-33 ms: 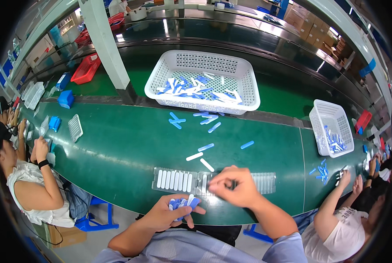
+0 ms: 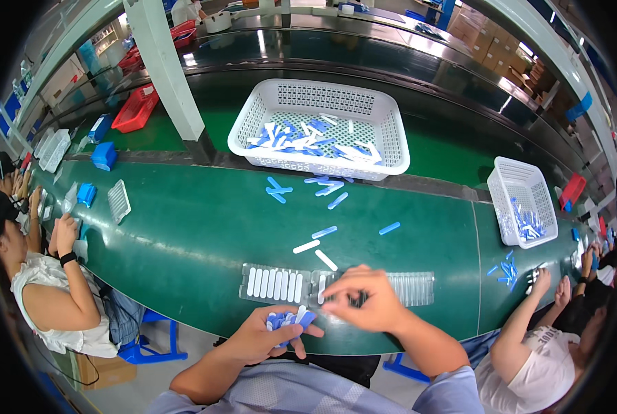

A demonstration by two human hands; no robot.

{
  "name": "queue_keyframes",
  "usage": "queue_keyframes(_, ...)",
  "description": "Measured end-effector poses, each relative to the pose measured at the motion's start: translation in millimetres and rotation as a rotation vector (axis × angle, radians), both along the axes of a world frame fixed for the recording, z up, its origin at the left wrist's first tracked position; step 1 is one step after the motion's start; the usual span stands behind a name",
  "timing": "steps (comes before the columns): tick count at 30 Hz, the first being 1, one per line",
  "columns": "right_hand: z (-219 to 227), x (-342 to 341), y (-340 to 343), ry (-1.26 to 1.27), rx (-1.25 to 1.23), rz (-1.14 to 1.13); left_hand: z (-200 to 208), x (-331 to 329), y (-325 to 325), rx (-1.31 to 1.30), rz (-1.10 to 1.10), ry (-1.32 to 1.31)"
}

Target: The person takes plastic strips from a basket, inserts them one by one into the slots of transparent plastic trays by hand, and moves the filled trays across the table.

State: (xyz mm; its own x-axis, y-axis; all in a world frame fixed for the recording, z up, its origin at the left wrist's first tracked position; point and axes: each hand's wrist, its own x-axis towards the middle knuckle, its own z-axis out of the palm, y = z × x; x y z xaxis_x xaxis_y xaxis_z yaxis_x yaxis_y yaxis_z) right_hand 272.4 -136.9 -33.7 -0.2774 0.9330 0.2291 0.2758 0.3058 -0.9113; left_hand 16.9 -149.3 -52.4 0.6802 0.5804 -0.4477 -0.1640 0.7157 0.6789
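Note:
My left hand [image 2: 275, 335], near the table's front edge, is cupped round a bunch of small blue and white strips [image 2: 287, 320] with rounded ends. Just beyond it lies a transparent ribbed plastic tray [image 2: 245, 293], with several white strips [image 2: 278, 283] side by side in its slots. To the right, my right hand [image 2: 367, 298] is over a second transparent tray [image 2: 419, 288]. Its thumb and fingertips are drawn together beside a white strip [image 2: 321, 288] in that tray's left end. Blur hides what the fingertips hold, if anything. The hand covers the tray's middle.
Loose blue and white strips [image 2: 324, 232] lie ahead on the green table [image 2: 205, 228]. A white basket [image 2: 384, 165] of strips stands behind them, another basket [image 2: 525, 238] at right. A ribbed tray [image 2: 118, 201] lies left. People sit working on both sides; a post [image 2: 167, 76] rises back left.
My right hand has shifted slightly left and toward me over the tray. My left hand and the strips in it look the same.

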Motion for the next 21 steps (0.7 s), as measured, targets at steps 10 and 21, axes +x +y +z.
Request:
queue_keyframes(10,-2,26,8,-0.223,0.312,-0.203,3,4,4,0.020,0.062,0.052)
queue_keyframes(21,9,21,-1,-0.603,0.099,0.205,1,1,8,0.018,0.074,0.015)
